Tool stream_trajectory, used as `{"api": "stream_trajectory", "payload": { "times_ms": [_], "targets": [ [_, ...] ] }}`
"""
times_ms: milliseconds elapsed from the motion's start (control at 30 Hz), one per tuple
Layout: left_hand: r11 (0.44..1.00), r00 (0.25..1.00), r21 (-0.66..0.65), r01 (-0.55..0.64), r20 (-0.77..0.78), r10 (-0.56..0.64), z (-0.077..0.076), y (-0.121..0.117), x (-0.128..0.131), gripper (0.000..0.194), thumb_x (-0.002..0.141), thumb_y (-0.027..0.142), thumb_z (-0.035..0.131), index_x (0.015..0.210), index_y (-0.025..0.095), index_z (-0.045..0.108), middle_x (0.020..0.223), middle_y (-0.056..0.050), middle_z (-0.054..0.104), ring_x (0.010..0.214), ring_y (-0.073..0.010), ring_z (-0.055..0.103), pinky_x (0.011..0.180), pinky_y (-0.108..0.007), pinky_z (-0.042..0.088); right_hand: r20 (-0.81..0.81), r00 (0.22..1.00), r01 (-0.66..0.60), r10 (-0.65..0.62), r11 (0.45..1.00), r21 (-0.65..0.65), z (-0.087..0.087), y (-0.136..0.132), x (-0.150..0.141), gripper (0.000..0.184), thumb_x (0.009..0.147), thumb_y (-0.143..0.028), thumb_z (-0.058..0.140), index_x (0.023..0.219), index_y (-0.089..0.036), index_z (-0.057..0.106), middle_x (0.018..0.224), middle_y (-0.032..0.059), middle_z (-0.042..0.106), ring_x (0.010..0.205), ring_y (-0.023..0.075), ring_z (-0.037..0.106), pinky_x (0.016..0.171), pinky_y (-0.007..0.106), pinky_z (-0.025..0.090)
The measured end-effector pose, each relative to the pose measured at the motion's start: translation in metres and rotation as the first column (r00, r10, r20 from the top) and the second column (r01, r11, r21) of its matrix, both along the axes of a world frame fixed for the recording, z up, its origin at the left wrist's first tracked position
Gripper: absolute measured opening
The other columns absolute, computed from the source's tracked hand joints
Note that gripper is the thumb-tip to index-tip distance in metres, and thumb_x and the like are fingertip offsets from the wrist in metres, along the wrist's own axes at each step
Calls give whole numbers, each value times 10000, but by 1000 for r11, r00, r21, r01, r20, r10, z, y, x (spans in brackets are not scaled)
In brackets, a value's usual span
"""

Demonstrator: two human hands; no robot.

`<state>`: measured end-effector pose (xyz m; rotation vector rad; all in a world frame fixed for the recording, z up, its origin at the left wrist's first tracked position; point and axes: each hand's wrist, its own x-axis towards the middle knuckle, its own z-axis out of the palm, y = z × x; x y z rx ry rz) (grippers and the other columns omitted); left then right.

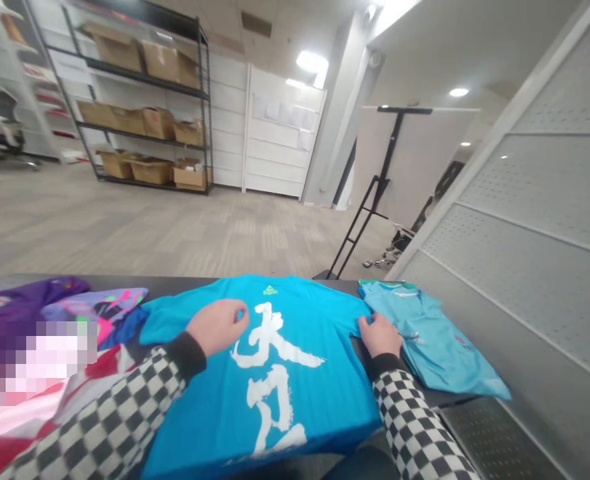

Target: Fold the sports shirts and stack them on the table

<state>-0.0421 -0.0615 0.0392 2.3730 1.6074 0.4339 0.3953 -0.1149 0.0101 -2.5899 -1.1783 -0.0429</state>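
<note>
A bright blue T-shirt (325, 407) lies spread on the dark table, with large white brush-style characters and a small green logo near the collar. My left hand (219, 325) is over the shirt's left upper part, beside the white print. Its fingers are curled in, and no cloth shows between them. At the sleeve on the right, my right hand (381, 335) has its thumb and fingers closed on the shirt's edge. A lighter blue folded shirt (439, 347) lies just right of that hand.
Purple and multicoloured garments (39, 300) and a red-and-white cloth (69, 393) lie on the left of the table (175, 283). A grey partition (535, 220) rises close on the right. Behind stand a black easel-like stand (387, 160) and a shelf rack (145, 77) with cardboard boxes.
</note>
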Motion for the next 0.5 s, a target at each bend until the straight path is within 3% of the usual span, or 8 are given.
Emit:
{"api": "stream_trajectory", "payload": {
  "times_ms": [100, 233, 400, 500],
  "targets": [
    [998, 998, -36, -60, -31, 59, -9, 24, -27, 394, 1063, 322, 463, 1171, 208, 824, 1141, -127, 849, 1101, -318, 790, 954, -407, 576, -34, 999, -37, 37, 999, 4, 4, 3, -1, 543, 1019, -384, 455, 1355, -111, 783, 1332, 312, 768, 1255, 474, 735, 1038, 601, 537],
    [994, 991, -45, -97, 85, 101, -23, 41, -40, 439, 1066, 319, 462, 1337, 200, 786, 1323, -127, 826, 1241, -306, 764, 1063, -396, 559, -65, 994, -84, 86, 996, 42, 17, 6, 0, 503, 992, -311, 460, 1322, -133, 795, 1313, 304, 774, 1311, 450, 714, 1072, 552, 531],
    [997, 986, -33, -73, 150, 77, -27, 41, -41, 444, 1056, 341, 475, 1317, 194, 802, 1276, -109, 845, 1208, -294, 775, 1051, -383, 572, -112, 990, -71, 85, 990, 124, 56, 19, -8, 474, 1013, -303, 467, 1350, -125, 748, 1208, 278, 802, 1149, 443, 760, 945, 502, 558],
    [998, 980, -29, -61, 189, 66, -29, 42, -41, 446, 1057, 344, 479, 1315, 186, 806, 1290, -114, 841, 1214, -296, 770, 1053, -380, 572, -175, 957, -176, 230, 944, 277, 82, 37, -37, 423, 1012, -297, 523, 1328, -125, 744, 1191, 252, 796, 1131, 426, 742, 966, 502, 558]
  ]
}}
